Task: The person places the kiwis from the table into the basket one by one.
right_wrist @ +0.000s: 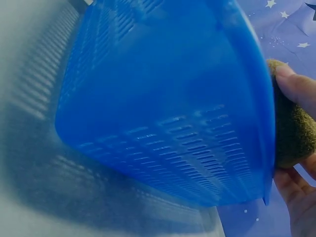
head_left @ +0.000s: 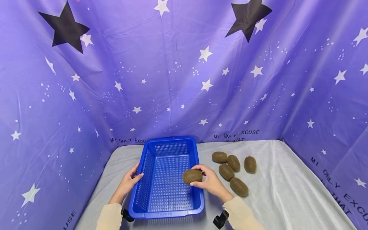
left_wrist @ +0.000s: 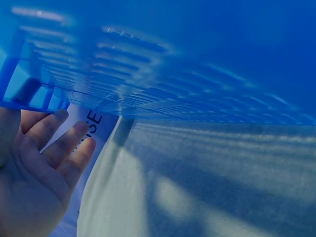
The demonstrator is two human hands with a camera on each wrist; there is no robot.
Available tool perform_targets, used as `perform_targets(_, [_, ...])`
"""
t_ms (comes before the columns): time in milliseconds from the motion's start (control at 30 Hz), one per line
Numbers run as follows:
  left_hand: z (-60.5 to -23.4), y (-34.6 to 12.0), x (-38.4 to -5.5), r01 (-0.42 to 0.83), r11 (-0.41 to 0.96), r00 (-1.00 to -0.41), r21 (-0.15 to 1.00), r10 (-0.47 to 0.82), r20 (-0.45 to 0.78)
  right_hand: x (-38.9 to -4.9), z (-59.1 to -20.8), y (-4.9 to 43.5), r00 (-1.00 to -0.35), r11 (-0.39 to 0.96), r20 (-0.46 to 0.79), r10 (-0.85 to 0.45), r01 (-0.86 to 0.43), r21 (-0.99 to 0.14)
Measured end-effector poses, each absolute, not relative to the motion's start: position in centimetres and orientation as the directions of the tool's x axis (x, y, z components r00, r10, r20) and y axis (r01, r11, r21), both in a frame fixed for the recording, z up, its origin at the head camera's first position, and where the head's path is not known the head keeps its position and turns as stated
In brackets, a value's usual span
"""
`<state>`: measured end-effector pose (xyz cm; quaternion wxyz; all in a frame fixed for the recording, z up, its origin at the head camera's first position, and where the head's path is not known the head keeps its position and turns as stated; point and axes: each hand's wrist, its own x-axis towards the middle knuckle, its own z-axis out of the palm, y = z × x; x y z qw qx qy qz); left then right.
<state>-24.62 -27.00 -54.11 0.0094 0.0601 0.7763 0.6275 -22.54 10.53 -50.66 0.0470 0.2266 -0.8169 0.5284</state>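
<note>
The right hand (head_left: pixel 211 181) pinches a brown kiwi (head_left: pixel 192 177) by one end, between thumb and fingers, at the right rim of the blue basket (head_left: pixel 166 214), and a slip on that rounded end could knock it off the rim onto the counter (head_left: pixel 281 191). The left hand (head_left: pixel 127 182) seems to hold the left rim, thumb over it, though its wrist view is too dim to judge how firmly; a weak hold might let the basket skid. Five loose kiwis (head_left: pixel 226 172) toward the counter's far right corner could roll if bumped.

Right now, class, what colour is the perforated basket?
The perforated basket is blue, clearest in the head view.
</note>
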Motion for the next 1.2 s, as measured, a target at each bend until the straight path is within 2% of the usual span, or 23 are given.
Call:
perform_targets(200, [-54.2, -27.0, -24.7, 0.078, 0.196, -0.992, 0.977, 0.108, 0.058, -22.7, -50.9, 10.2, -0.882, 0.344, 0.336, -0.329, -0.444, -0.827])
perform_targets(667, [-53.9, -26.9, -24.6, 0.064, 0.215, -0.993, 0.974, 0.108, 0.041, -22.5, -51.6, 11.5, -0.909, 0.26, 0.31, -0.279, -0.382, -0.887])
perform_targets(1033, [-53.8, -26.8, -24.5, 0.053, 0.22, -0.994, 0.974, 0.103, 0.031, -20.4, -49.0, 13.1, -0.894, 0.333, 0.371, -0.253, -0.44, -0.834])
perform_targets(1200, [-53.8, -26.8, -24.4, 0.062, 0.22, -0.993, 0.974, 0.11, 0.038, -20.1, -49.6, 13.9, -0.887, 0.344, 0.401, -0.23, -0.459, -0.819])
